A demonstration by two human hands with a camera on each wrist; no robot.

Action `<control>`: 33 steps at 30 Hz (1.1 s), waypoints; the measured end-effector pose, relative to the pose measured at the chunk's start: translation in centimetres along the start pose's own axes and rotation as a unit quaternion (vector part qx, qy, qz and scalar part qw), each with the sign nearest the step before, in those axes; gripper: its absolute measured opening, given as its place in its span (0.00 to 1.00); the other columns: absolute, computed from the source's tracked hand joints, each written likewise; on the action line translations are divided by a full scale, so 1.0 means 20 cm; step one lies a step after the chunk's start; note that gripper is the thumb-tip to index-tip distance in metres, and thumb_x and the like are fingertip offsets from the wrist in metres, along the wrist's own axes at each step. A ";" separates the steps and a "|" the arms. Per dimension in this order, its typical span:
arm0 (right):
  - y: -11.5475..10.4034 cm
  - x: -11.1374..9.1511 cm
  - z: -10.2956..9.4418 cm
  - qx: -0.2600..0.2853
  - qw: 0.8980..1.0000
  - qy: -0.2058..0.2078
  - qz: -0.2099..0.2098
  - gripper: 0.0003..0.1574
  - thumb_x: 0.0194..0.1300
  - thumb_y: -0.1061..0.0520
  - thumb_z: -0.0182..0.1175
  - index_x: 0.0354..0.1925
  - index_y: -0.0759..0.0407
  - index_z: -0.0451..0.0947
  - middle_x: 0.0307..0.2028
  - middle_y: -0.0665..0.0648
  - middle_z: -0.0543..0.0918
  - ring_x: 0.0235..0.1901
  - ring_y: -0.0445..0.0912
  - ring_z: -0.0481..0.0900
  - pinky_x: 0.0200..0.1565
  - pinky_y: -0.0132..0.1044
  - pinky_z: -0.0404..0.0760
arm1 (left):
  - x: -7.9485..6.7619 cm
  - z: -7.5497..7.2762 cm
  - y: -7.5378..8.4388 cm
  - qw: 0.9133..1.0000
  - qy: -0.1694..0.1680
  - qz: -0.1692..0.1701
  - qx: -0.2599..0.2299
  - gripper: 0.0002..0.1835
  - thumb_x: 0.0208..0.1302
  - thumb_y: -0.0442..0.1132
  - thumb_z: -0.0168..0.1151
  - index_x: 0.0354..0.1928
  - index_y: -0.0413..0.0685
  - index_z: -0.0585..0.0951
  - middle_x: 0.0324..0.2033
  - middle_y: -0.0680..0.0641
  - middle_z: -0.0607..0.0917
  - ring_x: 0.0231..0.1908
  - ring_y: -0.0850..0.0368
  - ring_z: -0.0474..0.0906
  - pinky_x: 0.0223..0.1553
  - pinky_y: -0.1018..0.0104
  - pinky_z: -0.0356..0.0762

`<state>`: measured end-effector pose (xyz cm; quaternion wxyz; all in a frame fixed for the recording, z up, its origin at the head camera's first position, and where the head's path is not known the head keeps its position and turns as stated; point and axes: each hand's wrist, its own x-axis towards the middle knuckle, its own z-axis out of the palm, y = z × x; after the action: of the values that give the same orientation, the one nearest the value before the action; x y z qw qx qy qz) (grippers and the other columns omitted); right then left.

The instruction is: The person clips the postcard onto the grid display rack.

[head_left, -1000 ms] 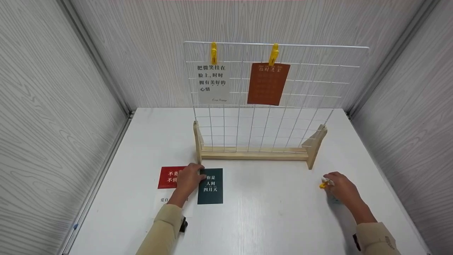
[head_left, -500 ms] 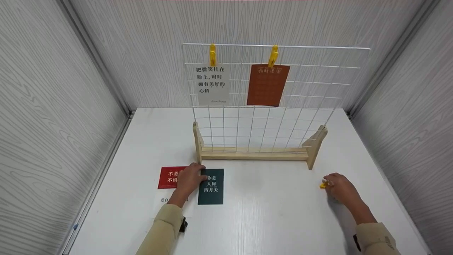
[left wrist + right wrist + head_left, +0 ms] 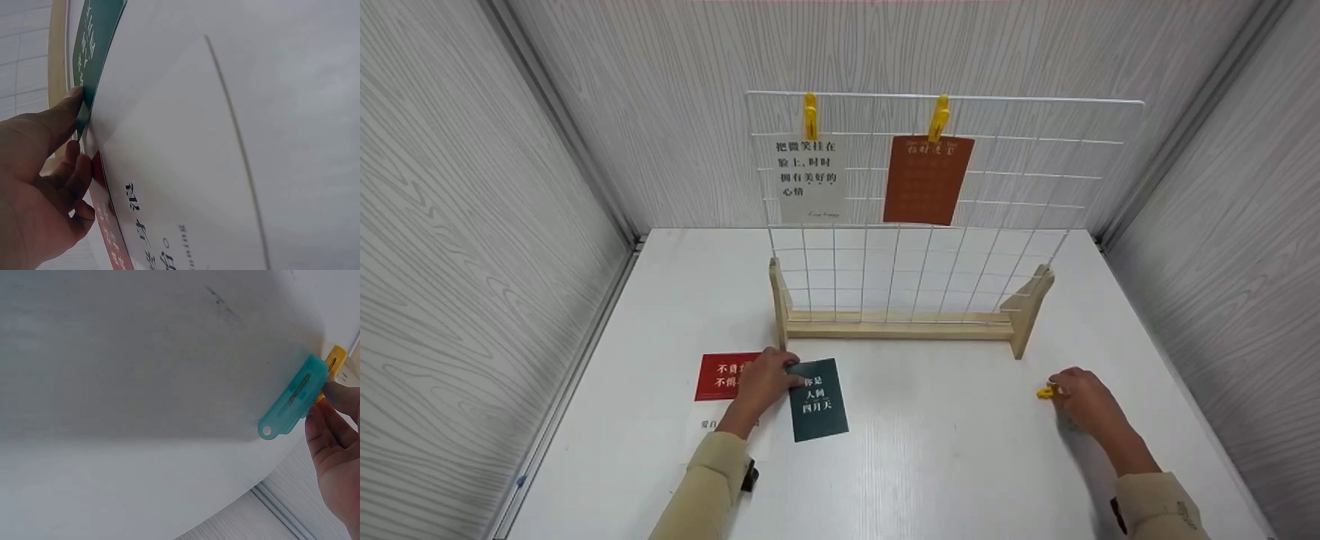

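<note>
In the head view, my left hand pinches the dark green card with white lettering at its upper left corner. The card lies slanted, and the left wrist view shows the thumb on its face. My fingers overlap a red card beside it. At the right, my right hand holds a yellow clothespin between thumb and fingers. Close against those fingers in the right wrist view is a teal clothespin, largely hidden by the hand from above.
A white wire grid stands on a wooden base at the back. Yellow clothespins hold a white card and a rust-brown card on it. Another white card lies below the red one, partly under the left forearm. Panelled walls enclose the table.
The green card has gone from straight to slanted, its lower end swinging right, with my left hand shifting slightly right. My right hand keeps the yellow clothespin almost in place.
</note>
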<state>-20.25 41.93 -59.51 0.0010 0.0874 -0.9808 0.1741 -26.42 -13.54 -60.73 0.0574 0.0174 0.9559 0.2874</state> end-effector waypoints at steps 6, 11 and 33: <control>0.01 -0.01 0.01 -0.017 0.999 0.024 -0.019 0.13 0.57 0.72 0.68 0.42 0.69 0.84 0.41 0.66 0.82 0.43 0.63 0.80 0.46 0.57 0.82 | 0.00 -0.01 0.00 0.998 -0.011 -0.035 -0.059 0.18 0.59 0.43 0.75 0.51 0.50 0.85 0.48 0.46 0.80 0.46 0.50 0.76 0.52 0.52 0.77; -0.01 0.00 0.01 -0.018 1.000 0.007 0.018 0.16 0.60 0.67 0.69 0.47 0.69 0.83 0.44 0.68 0.83 0.46 0.64 0.80 0.47 0.59 0.81 | -0.01 -0.03 0.01 0.996 -0.015 -0.048 -0.079 0.18 0.59 0.43 0.75 0.51 0.52 0.84 0.47 0.46 0.80 0.44 0.51 0.76 0.49 0.55 0.79; -0.08 -0.01 -0.03 0.069 0.992 -0.002 0.102 0.31 0.80 0.44 0.46 0.68 0.62 0.71 0.56 0.66 0.71 0.44 0.55 0.76 0.41 0.49 0.77 | -0.03 -0.10 0.05 0.977 -0.052 -0.024 -0.204 0.13 0.73 0.37 0.54 0.51 0.47 0.86 0.53 0.43 0.85 0.56 0.46 0.79 0.60 0.47 0.74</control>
<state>-19.85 40.67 -58.43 -0.0247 -0.0124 -0.9702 0.2405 -26.12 -13.79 -58.55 0.1166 -0.0025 0.8728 0.4740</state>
